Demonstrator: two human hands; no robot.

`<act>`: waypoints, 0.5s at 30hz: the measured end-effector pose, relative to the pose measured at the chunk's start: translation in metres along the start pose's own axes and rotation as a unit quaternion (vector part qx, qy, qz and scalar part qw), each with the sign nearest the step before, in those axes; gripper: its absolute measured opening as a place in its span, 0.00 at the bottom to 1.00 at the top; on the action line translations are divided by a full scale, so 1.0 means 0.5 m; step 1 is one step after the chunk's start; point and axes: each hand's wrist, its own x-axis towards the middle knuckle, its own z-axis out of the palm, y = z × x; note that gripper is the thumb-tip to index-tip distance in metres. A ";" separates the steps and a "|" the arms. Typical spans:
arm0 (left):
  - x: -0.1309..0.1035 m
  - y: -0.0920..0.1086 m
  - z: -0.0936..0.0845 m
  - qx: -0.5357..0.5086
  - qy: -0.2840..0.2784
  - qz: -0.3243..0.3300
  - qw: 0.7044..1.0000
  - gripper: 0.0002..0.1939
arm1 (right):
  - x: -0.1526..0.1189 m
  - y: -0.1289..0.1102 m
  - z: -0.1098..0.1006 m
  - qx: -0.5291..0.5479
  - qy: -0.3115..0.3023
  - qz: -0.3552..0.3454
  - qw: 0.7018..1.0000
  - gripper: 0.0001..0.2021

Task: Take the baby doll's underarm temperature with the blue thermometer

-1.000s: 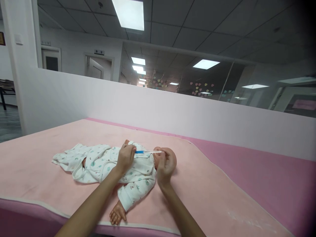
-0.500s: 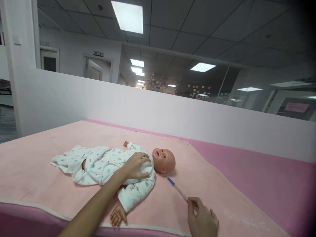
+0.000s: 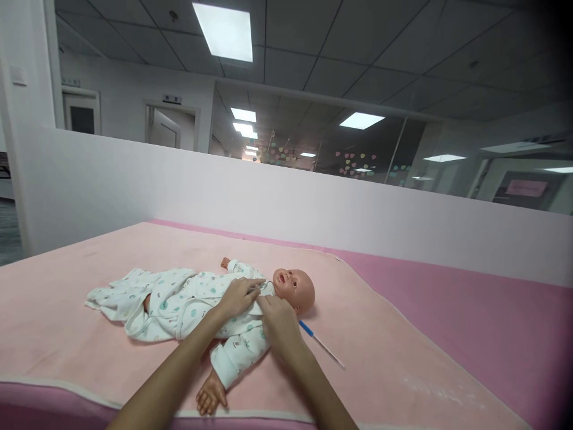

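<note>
A baby doll (image 3: 297, 289) lies on its back, its bald head toward the right. It wears a white printed gown (image 3: 166, 303). My left hand (image 3: 242, 297) rests on the doll's chest, fingers drawn together at the gown's front near the neck. Beside it, my right hand (image 3: 278, 318) is closed on the gown's cloth just below the doll's chin; its fingertips are partly hidden. A slim clear stick with a blue end (image 3: 322, 344), like a thermometer, lies on the mat to the right of my right hand.
A peach mat (image 3: 380, 358) covers much of the pink padded surface (image 3: 470, 298). Behind it runs a low white wall (image 3: 250, 197) with glass above. The mat's pale-edged front border (image 3: 67, 391) is close to me.
My right hand has let go of the blue-ended stick and moved left to the doll's collar. The left hand's fingers have drawn in on the chest. The view has shifted slightly.
</note>
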 end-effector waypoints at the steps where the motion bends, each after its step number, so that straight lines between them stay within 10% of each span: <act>1: 0.004 -0.004 0.002 0.011 -0.006 -0.004 1.000 0.18 | 0.021 0.002 0.011 0.021 -0.001 -0.017 1.000 0.15; 15: 0.007 -0.013 0.010 -0.084 0.024 0.007 0.996 0.16 | 0.033 0.018 0.119 0.197 0.282 0.005 0.939 0.10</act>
